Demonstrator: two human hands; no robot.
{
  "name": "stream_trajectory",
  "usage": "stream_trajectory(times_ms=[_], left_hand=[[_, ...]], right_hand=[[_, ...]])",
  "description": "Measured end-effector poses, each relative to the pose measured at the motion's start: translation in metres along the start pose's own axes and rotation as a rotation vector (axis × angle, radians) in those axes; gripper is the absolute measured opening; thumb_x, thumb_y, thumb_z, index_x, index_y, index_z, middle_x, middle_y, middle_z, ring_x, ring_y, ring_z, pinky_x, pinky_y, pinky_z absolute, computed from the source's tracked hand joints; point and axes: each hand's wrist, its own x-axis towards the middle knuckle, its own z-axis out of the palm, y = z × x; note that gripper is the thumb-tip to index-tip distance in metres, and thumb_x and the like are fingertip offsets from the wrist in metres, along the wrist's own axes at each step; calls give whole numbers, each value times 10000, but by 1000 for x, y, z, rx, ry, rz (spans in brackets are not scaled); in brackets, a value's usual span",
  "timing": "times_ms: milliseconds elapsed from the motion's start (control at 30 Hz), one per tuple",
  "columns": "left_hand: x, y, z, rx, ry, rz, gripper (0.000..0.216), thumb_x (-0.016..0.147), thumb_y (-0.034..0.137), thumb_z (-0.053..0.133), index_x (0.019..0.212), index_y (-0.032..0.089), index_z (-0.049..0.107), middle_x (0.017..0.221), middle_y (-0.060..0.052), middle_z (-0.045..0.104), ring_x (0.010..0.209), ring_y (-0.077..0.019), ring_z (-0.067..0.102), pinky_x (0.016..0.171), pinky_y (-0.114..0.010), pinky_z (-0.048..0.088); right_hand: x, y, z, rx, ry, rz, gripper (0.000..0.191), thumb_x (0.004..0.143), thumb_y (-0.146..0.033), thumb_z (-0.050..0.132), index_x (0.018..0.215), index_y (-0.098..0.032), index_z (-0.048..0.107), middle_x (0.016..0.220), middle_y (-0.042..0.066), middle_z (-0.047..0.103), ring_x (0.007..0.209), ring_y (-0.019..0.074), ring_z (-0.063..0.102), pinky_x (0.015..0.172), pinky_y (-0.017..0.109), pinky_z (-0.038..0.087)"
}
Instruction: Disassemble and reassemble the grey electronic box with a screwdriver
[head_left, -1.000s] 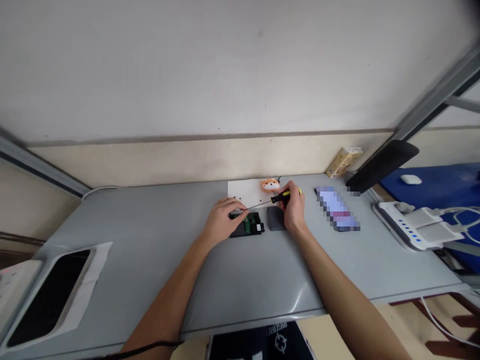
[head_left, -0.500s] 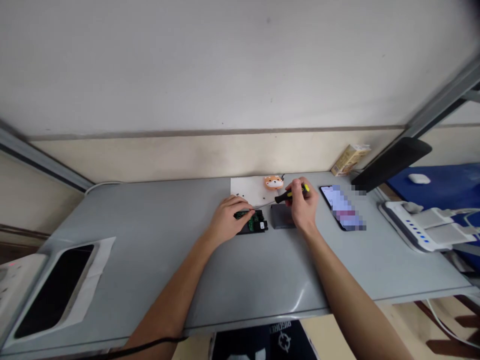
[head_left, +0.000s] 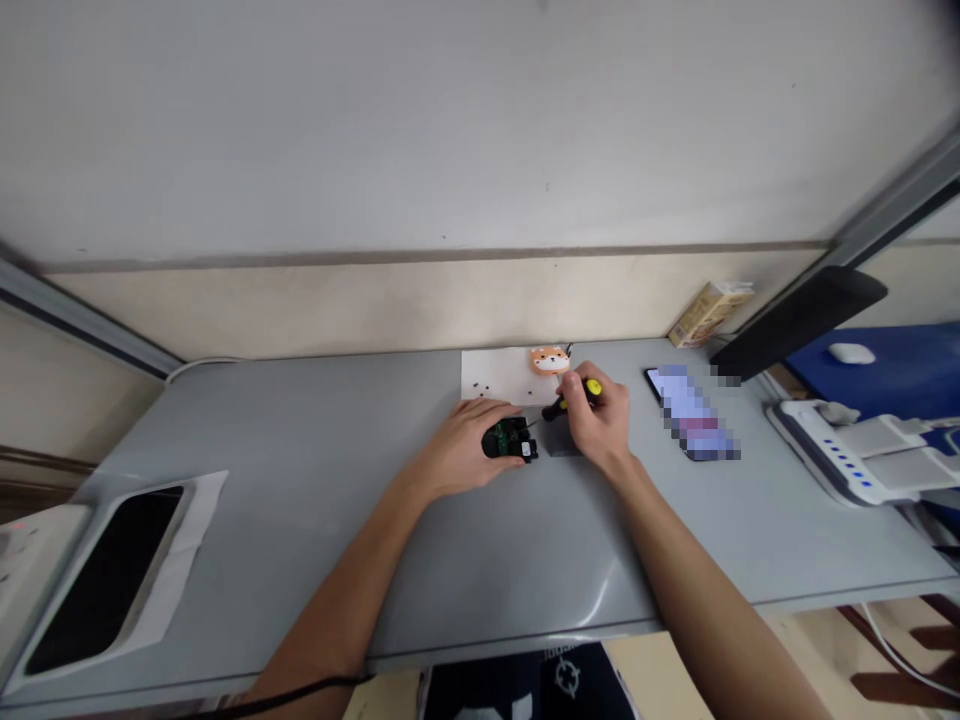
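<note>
Head view: my left grip (head_left: 461, 450) clasps the circuit board (head_left: 510, 440) toward the desk's (head_left: 300, 430) back edge, my right grip (head_left: 606, 422) the screwdriver (head_left: 555, 410)
I cannot tell if its tip touches the board; a slip could gouge it, and a stray left knuckle could scatter the small dark pieces (head_left: 475, 385) on the white paper (head_left: 499, 368); the white label (head_left: 526, 450) is too small to read, lettering on the dark cloth (head_left: 487, 682) below the front edge too blurred

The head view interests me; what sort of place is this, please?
Possibly a dormitory or home study corner: a grey desk against a wall, with a smartphone and power strip on it.
</note>
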Motion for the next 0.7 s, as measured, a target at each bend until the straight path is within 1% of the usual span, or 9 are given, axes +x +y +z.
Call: stream_trajectory(times_ms=[167, 400, 500, 700], left_hand=[[0, 0, 1, -12, 4, -15, 629, 774, 343, 870, 1339, 313, 596, 1347, -18, 660, 1263, -256, 592, 1130, -450, 439], [0, -1, 1, -44, -7, -22, 573, 783, 342, 860, 1299, 308, 614, 1308, -19, 682, 1246, -262, 606, 1120, -462, 450], [0, -2, 2, -53, -2, -14, 560, 788, 334, 855, 1294, 308, 616, 1293, -26, 690, 1228, -270, 618, 1105, -474, 462], [0, -1, 3, -63, -2, 1, 504, 791, 297, 846, 1247, 294, 633, 1249, -25, 706, 1184, -257, 641, 1071, -454, 488]], right_hand=[[-2, -1, 0, -37, -20, -29, 381, 982, -452, 578, 701, -195, 594, 555, -45, 473, 516, 93, 403, 532, 244, 329], [-2, 1, 1, -24, -36, -21, 368, 983, -440, 577, 708, -196, 587, 580, -35, 527, 528, 95, 443, 544, 242, 352], [-3, 1, 2, -36, -43, -25, 359, 982, -437, 577, 714, -197, 588, 582, -34, 534, 531, 98, 450, 551, 243, 359], [-4, -4, 2, -61, -71, -29, 362, 981, -451, 567, 716, -204, 566, 582, -34, 523, 542, 105, 440, 558, 255, 354]])
